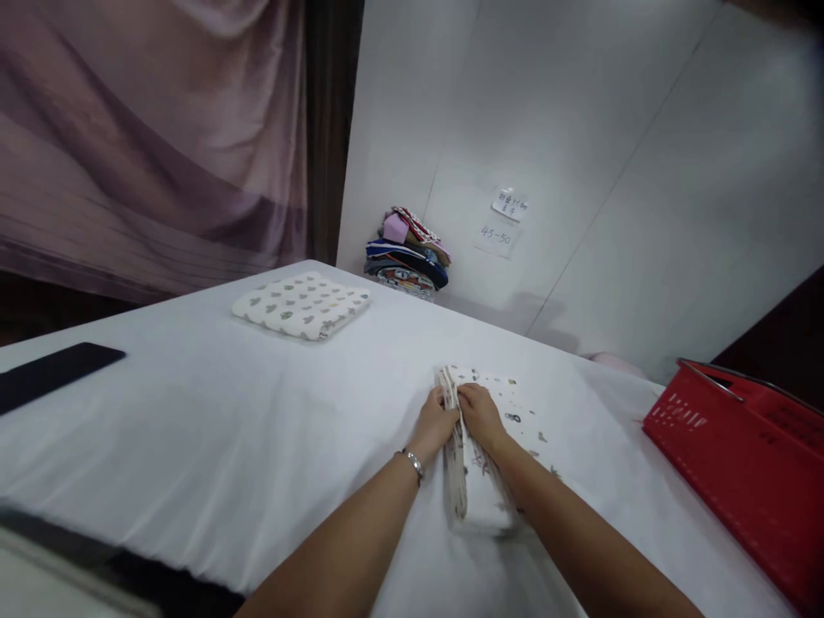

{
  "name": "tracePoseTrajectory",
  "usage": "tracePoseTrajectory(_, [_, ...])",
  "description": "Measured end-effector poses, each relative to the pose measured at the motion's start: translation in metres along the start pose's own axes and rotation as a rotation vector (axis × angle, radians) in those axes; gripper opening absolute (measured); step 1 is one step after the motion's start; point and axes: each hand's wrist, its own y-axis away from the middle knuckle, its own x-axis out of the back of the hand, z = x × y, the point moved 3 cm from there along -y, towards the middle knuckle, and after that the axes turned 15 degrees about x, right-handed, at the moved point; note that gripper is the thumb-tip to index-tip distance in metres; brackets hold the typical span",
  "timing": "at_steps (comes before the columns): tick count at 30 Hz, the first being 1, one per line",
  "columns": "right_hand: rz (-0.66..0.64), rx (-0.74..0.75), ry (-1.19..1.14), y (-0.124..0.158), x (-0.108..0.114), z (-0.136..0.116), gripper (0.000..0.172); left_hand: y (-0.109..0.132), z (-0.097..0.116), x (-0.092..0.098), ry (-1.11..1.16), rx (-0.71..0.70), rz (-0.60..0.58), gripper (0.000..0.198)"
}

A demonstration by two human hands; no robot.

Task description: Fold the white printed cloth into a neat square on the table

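A white cloth (482, 489) with small printed figures lies folded in layers on the white-covered table (302, 429). My left hand (439, 422), with a bracelet at the wrist, is closed on the cloth's left layered edge. Beside it, my right hand (477, 412) pinches the same cloth near its upper left part, fingers bent over the fold. Part of the cloth is hidden under my right forearm. Farther back on the left sits another folded white cloth (299, 305) with a grey-green print, untouched.
A red plastic basket (740, 463) with metal handles stands at the right. At the back, a pile of folded coloured fabrics (407, 253) is against the wall. A dark flat object (57, 373) lies at the left edge. Two handwritten papers (502, 223) are on the wall.
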Motion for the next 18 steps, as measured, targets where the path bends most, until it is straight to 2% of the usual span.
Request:
tracePoseTrajectory(5, [0.015,0.034,0.036,-0.001,-0.001,-0.003,0.03,-0.001,-0.002,0.001,0.036,0.011,-0.003,0.054])
tracePoseTrajectory(14, [-0.09,0.065,0.089,-0.012,-0.003,0.003,0.031,-0.002,-0.004,0.0,0.033,0.008,0.009,0.053])
tracePoseTrajectory(18, [-0.083,0.083,0.098,-0.012,-0.007,0.005,0.032,-0.002,-0.004,0.0,0.071,0.045,0.021,0.049])
